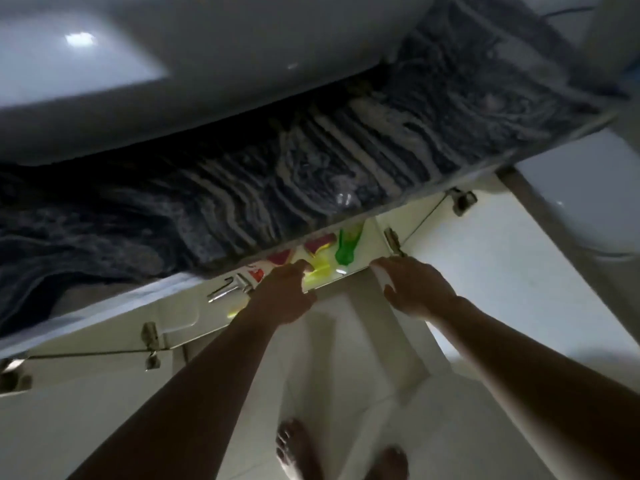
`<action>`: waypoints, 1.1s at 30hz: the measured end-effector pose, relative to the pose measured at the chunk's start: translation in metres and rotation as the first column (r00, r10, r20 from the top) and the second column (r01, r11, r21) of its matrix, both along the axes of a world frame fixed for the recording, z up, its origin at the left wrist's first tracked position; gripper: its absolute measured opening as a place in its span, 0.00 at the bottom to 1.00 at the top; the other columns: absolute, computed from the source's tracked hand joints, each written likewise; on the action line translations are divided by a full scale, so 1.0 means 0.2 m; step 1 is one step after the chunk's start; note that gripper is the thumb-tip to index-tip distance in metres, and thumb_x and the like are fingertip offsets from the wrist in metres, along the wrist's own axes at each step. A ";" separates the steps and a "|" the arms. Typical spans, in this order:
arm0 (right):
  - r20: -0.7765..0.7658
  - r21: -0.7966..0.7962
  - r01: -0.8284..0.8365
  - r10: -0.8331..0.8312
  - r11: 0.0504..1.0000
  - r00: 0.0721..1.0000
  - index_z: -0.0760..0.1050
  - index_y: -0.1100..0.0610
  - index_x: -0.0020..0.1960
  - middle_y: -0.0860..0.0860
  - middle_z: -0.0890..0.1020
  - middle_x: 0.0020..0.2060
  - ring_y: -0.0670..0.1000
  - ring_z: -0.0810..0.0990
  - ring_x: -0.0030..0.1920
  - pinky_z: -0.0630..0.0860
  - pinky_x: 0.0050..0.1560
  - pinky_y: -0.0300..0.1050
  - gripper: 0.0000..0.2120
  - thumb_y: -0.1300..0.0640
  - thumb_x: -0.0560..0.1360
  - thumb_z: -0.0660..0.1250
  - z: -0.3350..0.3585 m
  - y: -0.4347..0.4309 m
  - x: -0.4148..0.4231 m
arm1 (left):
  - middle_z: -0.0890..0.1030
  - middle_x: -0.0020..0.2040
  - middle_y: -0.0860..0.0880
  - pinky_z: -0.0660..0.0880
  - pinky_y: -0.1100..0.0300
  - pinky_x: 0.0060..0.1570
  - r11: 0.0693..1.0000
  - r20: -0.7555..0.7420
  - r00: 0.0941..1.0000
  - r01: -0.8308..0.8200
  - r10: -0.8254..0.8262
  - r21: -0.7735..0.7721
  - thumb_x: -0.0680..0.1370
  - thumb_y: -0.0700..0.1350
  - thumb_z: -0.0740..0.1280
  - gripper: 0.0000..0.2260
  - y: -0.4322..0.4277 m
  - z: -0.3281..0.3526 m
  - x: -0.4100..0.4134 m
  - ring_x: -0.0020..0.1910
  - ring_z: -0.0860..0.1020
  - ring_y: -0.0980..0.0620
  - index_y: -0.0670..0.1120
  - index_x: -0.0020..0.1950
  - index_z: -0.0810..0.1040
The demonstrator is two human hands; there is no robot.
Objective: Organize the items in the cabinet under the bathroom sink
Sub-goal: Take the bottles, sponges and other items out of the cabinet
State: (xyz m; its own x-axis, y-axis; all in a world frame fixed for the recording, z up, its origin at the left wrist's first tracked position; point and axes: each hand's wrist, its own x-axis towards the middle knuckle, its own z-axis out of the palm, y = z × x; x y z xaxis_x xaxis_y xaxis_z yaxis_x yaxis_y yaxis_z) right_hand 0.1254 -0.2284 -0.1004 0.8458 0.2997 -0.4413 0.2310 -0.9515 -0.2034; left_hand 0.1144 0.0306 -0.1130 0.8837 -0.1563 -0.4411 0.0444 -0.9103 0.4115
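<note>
The cabinet (367,244) under the dark marbled counter (242,188) stands with both doors swung out. Inside I see a green bottle (344,252), two red packets (319,244) and a yellow item (320,270). My left hand (282,294) reaches into the opening, with fingers and thumb curled round the yellow item. My right hand (414,289) rests with loose fingers on the cabinet's front edge, just right of the green bottle, and holds nothing. The counter's overhang hides most of the inside.
A chrome pipe fitting (227,289) lies left of my left hand. The open left door (86,393) and right door (485,258) flank my arms. The white basin (173,81) juts out above. My bare feet (298,452) stand on pale floor tiles.
</note>
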 end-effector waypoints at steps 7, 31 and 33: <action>0.140 -0.049 -0.062 0.068 0.997 0.988 0.63 0.44 0.75 0.49 0.73 0.70 0.54 0.72 0.69 0.65 0.70 0.56 0.31 0.57 0.76 0.68 -0.66 0.06 0.18 | 0.71 0.69 0.50 0.70 0.50 0.65 0.998 -0.003 0.999 0.050 -0.050 0.045 0.71 0.53 0.73 0.30 -0.08 -0.65 0.26 0.71 0.68 0.48 0.55 0.71 0.67; 0.397 -0.276 -0.135 0.241 0.952 0.886 0.59 0.50 0.79 0.60 0.57 0.78 0.64 0.62 0.75 0.68 0.69 0.60 0.37 0.61 0.75 0.71 -1.39 0.14 0.39 | 0.53 0.80 0.46 0.54 0.53 0.74 0.955 0.120 0.969 0.185 -0.217 0.233 0.78 0.60 0.65 0.39 -0.06 -1.44 0.43 0.78 0.55 0.44 0.50 0.81 0.48; 0.287 -0.280 -0.125 0.207 0.952 0.935 0.53 0.48 0.81 0.56 0.50 0.80 0.63 0.55 0.78 0.64 0.72 0.58 0.36 0.61 0.78 0.66 -1.39 0.12 0.39 | 0.52 0.81 0.46 0.54 0.53 0.74 0.958 0.129 0.971 0.166 -0.200 0.234 0.78 0.60 0.65 0.39 -0.07 -1.45 0.42 0.79 0.53 0.44 0.51 0.81 0.47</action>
State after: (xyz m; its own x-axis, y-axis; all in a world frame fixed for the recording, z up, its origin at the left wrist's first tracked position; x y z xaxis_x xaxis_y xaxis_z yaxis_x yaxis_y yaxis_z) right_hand 0.2025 -0.2037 -0.3785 0.8999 0.3603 -0.2457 0.4019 -0.9039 0.1465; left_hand 0.1976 0.0161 -0.4027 0.9075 -0.2356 -0.3477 -0.1783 -0.9656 0.1892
